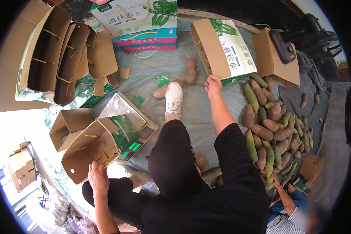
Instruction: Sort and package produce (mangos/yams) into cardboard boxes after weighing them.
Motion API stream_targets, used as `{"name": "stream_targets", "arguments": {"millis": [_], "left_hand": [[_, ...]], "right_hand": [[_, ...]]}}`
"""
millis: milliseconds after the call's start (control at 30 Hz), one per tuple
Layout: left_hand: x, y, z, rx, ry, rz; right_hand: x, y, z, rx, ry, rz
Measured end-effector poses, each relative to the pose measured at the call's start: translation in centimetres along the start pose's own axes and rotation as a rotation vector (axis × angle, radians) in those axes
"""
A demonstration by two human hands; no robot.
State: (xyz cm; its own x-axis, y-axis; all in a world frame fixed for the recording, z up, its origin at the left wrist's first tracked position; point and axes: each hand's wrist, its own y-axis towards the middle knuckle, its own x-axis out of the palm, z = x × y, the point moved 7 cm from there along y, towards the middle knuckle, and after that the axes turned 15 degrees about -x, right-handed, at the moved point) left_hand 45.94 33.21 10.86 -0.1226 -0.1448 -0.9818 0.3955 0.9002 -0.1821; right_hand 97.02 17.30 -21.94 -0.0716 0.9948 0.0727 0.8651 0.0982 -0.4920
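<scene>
White box [238,45], mouth leftward (long axis forward)

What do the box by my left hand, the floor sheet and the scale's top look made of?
Box: likely cardboard, matte brown inside with folded flaps and a green printed side. Floor sheet: seemingly thin plastic film, bluish, wrinkled and slightly shiny. Scale's top: smooth and pale with bright reflections, perhaps metal, perhaps plastic-covered; I can't tell.

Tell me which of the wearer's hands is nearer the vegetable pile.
Right. The right hand holds the white carton, left of the vegetable pile; the left hand is farther, at an open brown carton.
</scene>
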Motion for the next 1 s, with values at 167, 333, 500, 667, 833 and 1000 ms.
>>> {"name": "stream_targets", "arguments": {"millis": [167, 333, 500, 667, 833, 1000], "left_hand": [[0.3, 0.4, -0.5, -0.016, -0.009, -0.045], [-0.1, 0.3, -0.9, -0.033, 0.019, -0.045], [0.3, 0.7, -0.3, -0.012, 0.002, -0.063], [0.5, 1.1, -0.1, 0.02, -0.016, -0.05], [0.4, 0.6, -1.2, 0.033, -0.001, -0.017], [0.2, 0.3, -1.7, 0.072, -0.049, 0.004]], "right_hand": [[3.8, 1.3, -0.7, -0.422, -0.49, -0.035], [10.4, -1.6, -1.4, -0.481, -0.939, -0.247], [8.9, -0.5, 0.1, -0.351, -1.095, -0.229], [6.2, 1.4, 1.6, -0.339, -0.915, -0.148], [1.8, -2.7, 6.0, 0.122, -0.429, -0.296], [-6.2, -8.4, 7.4, 0.281, -0.386, -0.392]]}}
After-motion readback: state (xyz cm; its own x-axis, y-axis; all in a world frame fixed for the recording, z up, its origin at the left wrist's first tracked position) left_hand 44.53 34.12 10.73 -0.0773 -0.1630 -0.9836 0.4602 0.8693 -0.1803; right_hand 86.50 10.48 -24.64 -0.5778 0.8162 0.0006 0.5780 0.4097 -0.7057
